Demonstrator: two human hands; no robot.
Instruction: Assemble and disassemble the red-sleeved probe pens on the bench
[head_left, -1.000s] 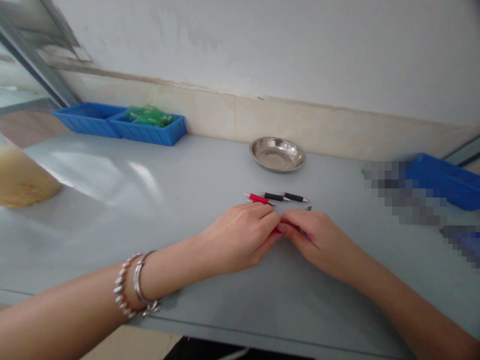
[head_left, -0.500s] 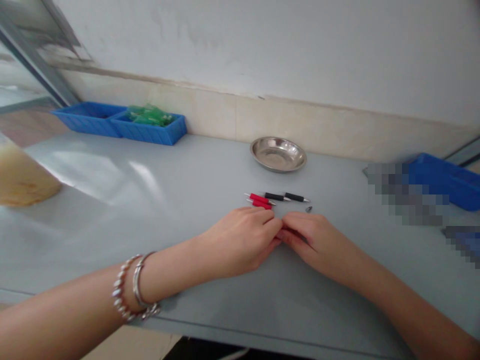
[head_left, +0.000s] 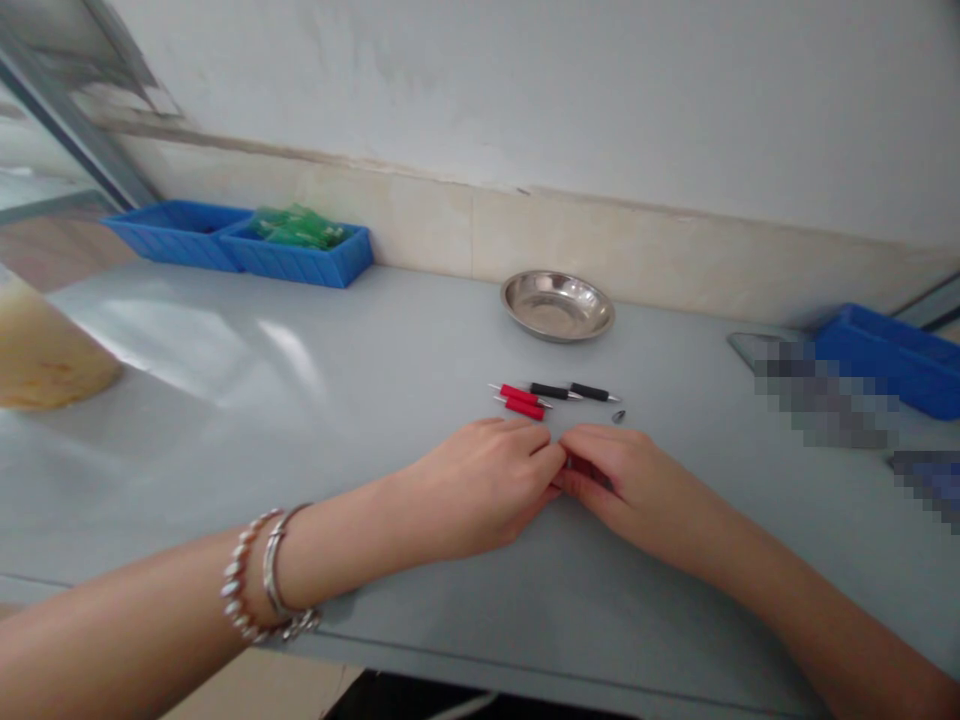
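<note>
My left hand (head_left: 495,487) and my right hand (head_left: 626,480) meet fingertip to fingertip just above the table, both closed in a pinch. Whatever lies between the fingers is hidden by them. Right beyond my left knuckles lie two red pen parts (head_left: 523,408) with thin pale ends. Two black-gripped pen parts (head_left: 553,392) with metal tips rest a little farther back. A small dark metallic cone-like piece (head_left: 619,416) sits alone beyond my right hand.
A round steel dish (head_left: 559,308) stands near the wall. Blue bins (head_left: 300,262) at the back left hold green plastic packets (head_left: 300,228). Another blue bin (head_left: 892,360) and blurred-out items are on the right. A yellowish translucent object (head_left: 56,350) stands far left.
My fingers have shifted slightly where they meet, and the nearer red pen part shows more fully. The things on the table have stayed in place.
</note>
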